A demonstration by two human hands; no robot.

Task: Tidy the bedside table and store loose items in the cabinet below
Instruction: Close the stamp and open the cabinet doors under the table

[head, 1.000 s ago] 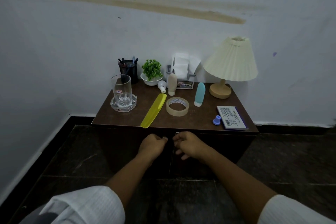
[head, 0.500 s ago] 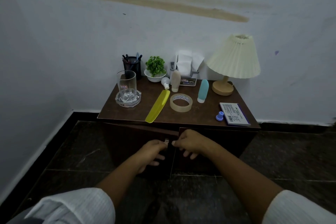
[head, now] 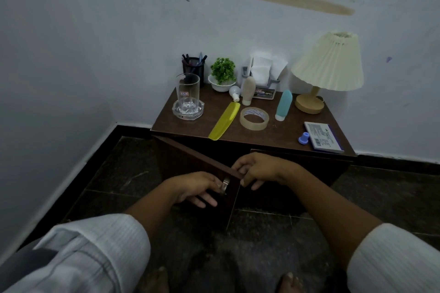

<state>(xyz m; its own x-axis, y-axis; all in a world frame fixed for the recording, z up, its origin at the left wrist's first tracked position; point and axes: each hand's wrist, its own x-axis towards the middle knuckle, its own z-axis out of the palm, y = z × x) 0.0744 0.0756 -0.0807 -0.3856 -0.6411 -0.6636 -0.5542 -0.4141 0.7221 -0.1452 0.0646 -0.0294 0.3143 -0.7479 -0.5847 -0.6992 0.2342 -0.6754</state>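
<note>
The dark wooden bedside table (head: 297, 131) carries a yellow comb (head: 225, 120), a tape roll (head: 254, 118), a blue bottle (head: 283, 105), a beige bottle (head: 248, 90), a light bulb (head: 234, 92), a small blue cap (head: 303, 138) and a flat white box (head: 322, 137). Below, the left cabinet door (head: 190, 162) stands swung out towards me. My left hand (head: 195, 188) grips its metal handle (head: 225, 184). My right hand (head: 259, 169) curls its fingers at the inner edge of the right cabinet door (head: 309, 166), which looks nearly closed. The cabinet's inside is hidden.
At the back stand a pen holder (head: 194, 68), a potted plant (head: 223, 74), a tissue holder (head: 262, 71) and a lamp (head: 327, 62). A glass (head: 187, 93) sits in a glass ashtray (head: 188, 112) at the left. Walls close in behind and on the left; my feet are on the dark floor below.
My left hand has pulled the left door outward, from closed to swung well open. My right hand has stayed at the middle of the doors. The view has shifted left.
</note>
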